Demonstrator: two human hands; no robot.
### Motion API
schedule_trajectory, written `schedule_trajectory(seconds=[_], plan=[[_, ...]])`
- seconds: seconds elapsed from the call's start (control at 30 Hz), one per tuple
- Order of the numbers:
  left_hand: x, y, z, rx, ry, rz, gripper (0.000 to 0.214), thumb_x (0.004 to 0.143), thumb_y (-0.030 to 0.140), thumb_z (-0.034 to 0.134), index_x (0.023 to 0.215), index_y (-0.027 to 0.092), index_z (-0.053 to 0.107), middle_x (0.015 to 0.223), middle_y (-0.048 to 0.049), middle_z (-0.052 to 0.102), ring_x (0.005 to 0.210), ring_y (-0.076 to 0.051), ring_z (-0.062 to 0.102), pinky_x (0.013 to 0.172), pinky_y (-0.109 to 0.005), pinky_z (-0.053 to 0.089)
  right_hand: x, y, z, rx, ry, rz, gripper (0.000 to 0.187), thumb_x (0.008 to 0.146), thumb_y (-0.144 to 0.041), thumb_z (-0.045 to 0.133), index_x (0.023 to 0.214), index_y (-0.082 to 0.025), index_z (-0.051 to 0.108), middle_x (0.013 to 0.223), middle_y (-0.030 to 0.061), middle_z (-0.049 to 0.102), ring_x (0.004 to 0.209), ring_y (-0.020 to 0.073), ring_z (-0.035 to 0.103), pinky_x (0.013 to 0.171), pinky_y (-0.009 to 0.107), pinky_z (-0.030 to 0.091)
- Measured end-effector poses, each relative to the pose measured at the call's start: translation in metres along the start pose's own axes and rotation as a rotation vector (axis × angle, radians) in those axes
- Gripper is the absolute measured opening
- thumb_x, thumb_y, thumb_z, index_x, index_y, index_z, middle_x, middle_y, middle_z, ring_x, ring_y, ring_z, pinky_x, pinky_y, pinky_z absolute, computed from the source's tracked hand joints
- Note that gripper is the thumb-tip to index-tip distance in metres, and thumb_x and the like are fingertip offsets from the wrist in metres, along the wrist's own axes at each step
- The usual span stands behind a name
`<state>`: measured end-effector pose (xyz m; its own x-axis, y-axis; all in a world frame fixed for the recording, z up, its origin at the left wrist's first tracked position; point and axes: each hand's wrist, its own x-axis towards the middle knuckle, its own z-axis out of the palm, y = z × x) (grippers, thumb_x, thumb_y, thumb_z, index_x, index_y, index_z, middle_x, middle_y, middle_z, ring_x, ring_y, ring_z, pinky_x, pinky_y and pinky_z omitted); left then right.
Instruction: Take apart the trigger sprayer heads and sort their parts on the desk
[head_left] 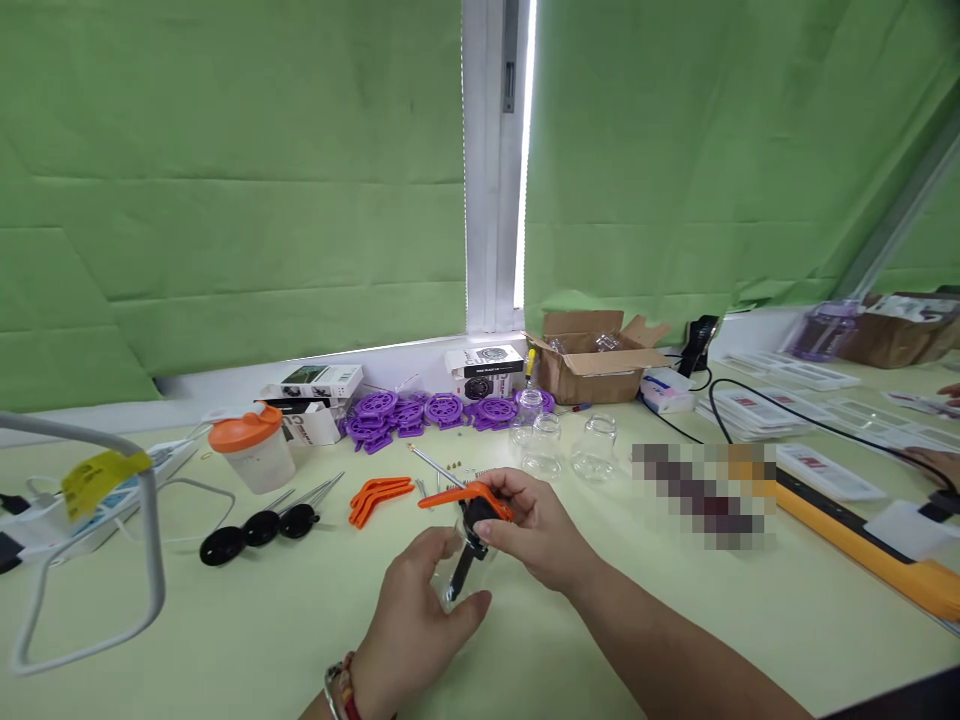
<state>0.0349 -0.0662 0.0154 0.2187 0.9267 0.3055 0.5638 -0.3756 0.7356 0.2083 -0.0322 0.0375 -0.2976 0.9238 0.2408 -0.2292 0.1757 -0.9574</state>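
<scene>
In the middle foreground my left hand curls around a clear, see-through jar, its outline partly covered by my fingers. My right hand grips an orange handle joined to a black part. From this part a thin metal rod points up and left, while a dark shaft reaches down into the jar. More orange handles lie behind to the left. Beside them are several black discs with metal rods. Small screws or springs are scattered behind my hands.
Clear jars stand at back right before an open cardboard box. Purple wheel-shaped parts are piled along the wall. An orange-lidded cup and grey metal frame occupy the left; a yellow-black bar lies right.
</scene>
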Motion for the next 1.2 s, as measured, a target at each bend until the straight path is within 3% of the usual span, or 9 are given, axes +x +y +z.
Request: schedule_trajectory(seconds=[0.2,0.27,0.37,0.5,0.67,0.73,0.83,1.03,1.2], plan=[[0.003,0.010,-0.006,-0.463,-0.167,-0.091,0.021,0.071,0.031,0.066,0.086,0.017,0.061,0.084,-0.0040,0.061,0.081,-0.020,0.055,0.075,-0.032,0.045,-0.002,0.006,-0.014,0.138,-0.172,-0.061,0.058,0.072,-0.031,0.072,0.125,-0.028,0.048,0.130,0.0079,0.049,0.118,0.0221,0.046,0.097,0.040,0.037],[0.004,0.006,-0.004,-0.617,-0.096,-0.105,0.030,0.079,0.035,0.059,0.104,0.019,0.060,0.104,-0.0073,0.062,0.098,-0.023,0.055,0.086,-0.034,0.043,-0.005,0.017,-0.011,0.166,-0.187,0.023,0.078,0.068,-0.031,0.076,0.134,-0.032,0.035,0.141,0.0080,0.036,0.126,0.0227,0.038,0.101,0.043,0.032],[0.004,-0.002,-0.002,-0.682,0.066,-0.140,0.042,0.085,0.040,0.051,0.124,0.025,0.048,0.133,-0.0070,0.048,0.124,-0.026,0.041,0.101,-0.038,0.035,-0.010,0.035,0.003,0.250,-0.301,0.214,0.102,0.055,-0.022,0.084,0.137,-0.034,0.024,0.144,0.0097,0.030,0.119,0.0231,0.046,0.098,0.043,0.036],[0.006,-0.016,-0.013,-0.649,-0.017,-0.102,0.051,0.083,0.046,0.053,0.129,0.026,0.045,0.143,-0.0074,0.037,0.133,-0.029,0.029,0.107,-0.041,0.030,-0.012,0.043,0.016,0.396,-0.263,0.176,0.084,0.054,-0.016,0.084,0.124,-0.030,0.039,0.132,0.0066,0.043,0.103,0.0180,0.055,0.086,0.035,0.044],[0.014,-0.032,-0.031,-0.705,-0.209,0.008,0.085,0.062,0.051,0.074,0.135,0.028,0.035,0.143,-0.0102,0.036,0.131,-0.034,0.031,0.106,-0.045,0.030,-0.009,0.036,0.012,0.475,-0.251,0.174,0.052,0.064,-0.024,0.077,0.109,-0.020,0.052,0.103,0.0049,0.059,0.091,0.0176,0.059,0.082,0.037,0.045],[0.016,-0.032,-0.030,-0.719,-0.191,0.009,0.075,0.067,0.044,0.072,0.132,0.027,0.037,0.139,-0.0106,0.040,0.129,-0.032,0.035,0.105,-0.044,0.031,-0.008,0.036,0.014,0.445,-0.207,0.180,0.045,0.067,-0.023,0.074,0.107,-0.021,0.052,0.094,0.0031,0.061,0.085,0.0163,0.059,0.080,0.038,0.046],[0.016,-0.029,-0.023,-0.721,-0.137,-0.009,0.062,0.074,0.032,0.069,0.127,0.026,0.040,0.133,-0.0101,0.046,0.126,-0.029,0.039,0.105,-0.044,0.031,-0.005,0.039,0.020,0.346,-0.156,0.196,0.058,0.060,-0.014,0.077,0.111,-0.024,0.050,0.095,0.0014,0.061,0.086,0.0151,0.058,0.080,0.035,0.045],[0.015,-0.033,-0.014,-0.656,-0.059,-0.065,0.060,0.073,0.034,0.068,0.126,0.024,0.042,0.125,-0.0111,0.051,0.119,-0.028,0.045,0.098,-0.044,0.039,-0.002,0.043,0.020,0.422,-0.229,0.221,0.083,0.058,-0.014,0.076,0.127,-0.037,0.036,0.130,0.0034,0.045,0.098,0.0189,0.055,0.077,0.038,0.049],[0.015,-0.035,-0.014,-0.314,0.013,-0.019,0.065,0.070,0.036,0.070,0.129,0.025,0.042,0.123,-0.0110,0.051,0.118,-0.031,0.045,0.097,-0.049,0.038,-0.004,0.045,0.018,0.603,-0.189,0.294,0.056,0.073,-0.027,0.067,0.121,-0.032,0.040,0.113,0.0036,0.056,0.092,0.0209,0.062,0.076,0.041,0.050]])
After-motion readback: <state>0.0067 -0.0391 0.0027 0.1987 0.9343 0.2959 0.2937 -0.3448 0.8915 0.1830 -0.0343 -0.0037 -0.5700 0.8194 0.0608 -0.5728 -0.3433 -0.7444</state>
